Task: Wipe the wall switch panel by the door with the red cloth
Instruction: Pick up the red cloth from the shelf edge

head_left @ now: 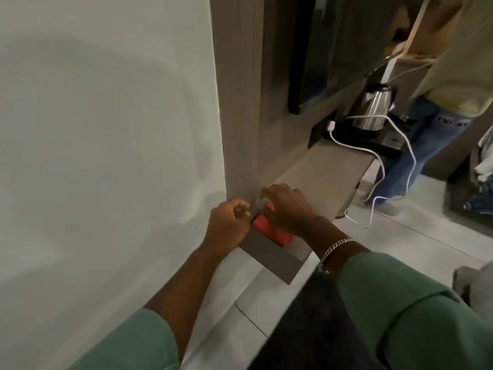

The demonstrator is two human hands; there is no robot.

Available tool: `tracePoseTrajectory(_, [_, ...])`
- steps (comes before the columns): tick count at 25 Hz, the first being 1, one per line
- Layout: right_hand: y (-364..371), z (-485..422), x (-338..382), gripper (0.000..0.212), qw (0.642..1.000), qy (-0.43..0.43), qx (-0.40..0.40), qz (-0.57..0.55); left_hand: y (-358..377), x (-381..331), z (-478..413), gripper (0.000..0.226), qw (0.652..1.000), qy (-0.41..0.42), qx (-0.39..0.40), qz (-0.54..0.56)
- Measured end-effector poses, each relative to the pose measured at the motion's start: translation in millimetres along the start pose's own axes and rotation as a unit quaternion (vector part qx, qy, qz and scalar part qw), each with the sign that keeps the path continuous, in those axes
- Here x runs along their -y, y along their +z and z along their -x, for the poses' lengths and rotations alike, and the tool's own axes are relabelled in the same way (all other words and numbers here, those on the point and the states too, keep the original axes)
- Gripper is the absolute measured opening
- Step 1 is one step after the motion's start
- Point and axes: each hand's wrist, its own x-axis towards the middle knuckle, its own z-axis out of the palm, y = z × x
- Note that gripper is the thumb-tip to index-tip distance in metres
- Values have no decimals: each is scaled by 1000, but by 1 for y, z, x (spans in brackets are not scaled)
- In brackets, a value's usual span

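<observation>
A folded red cloth (269,231) lies on the near end of a grey shelf (269,259), right beside the grey wood wall panel (237,102). My right hand (285,206) rests on top of the cloth with its fingers curled over it. My left hand (226,222) is closed into a fist just left of the cloth, against the panel's edge. A small pale blurred thing shows between the two hands; I cannot tell what it is. No switch panel is in view.
The white wall (106,129) fills the left. Further along the grey desk top (328,172) stands a steel kettle (373,108) on a black tray, with a white cable (380,161) hanging down. A person in jeans (426,145) stands behind. A dark mat (306,329) covers the floor below.
</observation>
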Motion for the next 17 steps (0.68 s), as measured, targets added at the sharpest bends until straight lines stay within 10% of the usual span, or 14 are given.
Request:
tracePoseTrajectory(3, [57, -5, -33, 49, 998, 31, 51, -7, 50, 37, -9, 30, 992, -119, 35, -7])
tracePoseTrajectory(7, [109, 17, -63, 64, 997, 30, 61, -29, 89, 48, -11, 40, 891, -334, 36, 305])
tracePoseTrajectory(17, [90, 51, -10, 83, 991, -60, -45, -108, 41, 25, 19, 36, 881, -277, 28, 383])
